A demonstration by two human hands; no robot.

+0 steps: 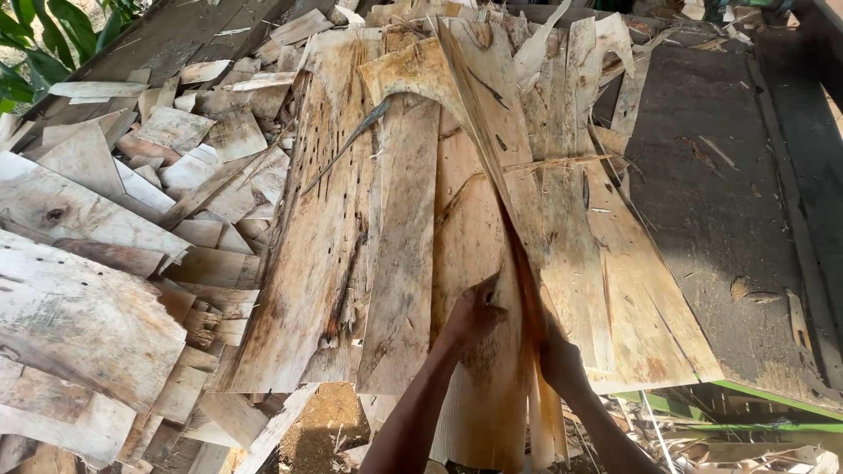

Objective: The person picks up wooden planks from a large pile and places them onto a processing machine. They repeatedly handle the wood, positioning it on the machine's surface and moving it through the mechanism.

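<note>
Both my arms bare, reaching up from bottom edge of view, side by side. Left forearm angled up and slightly right, wrist near straight. Left hand [474, 314] back toward me, fingers curled, thumb side raised, closed in grip. Right forearm shorter in view, coming from lower right. Right hand [558, 355] just beside left, lower, partly hidden; fingers out of sight, grip cannot be judged. Hands close, not touching.
</note>
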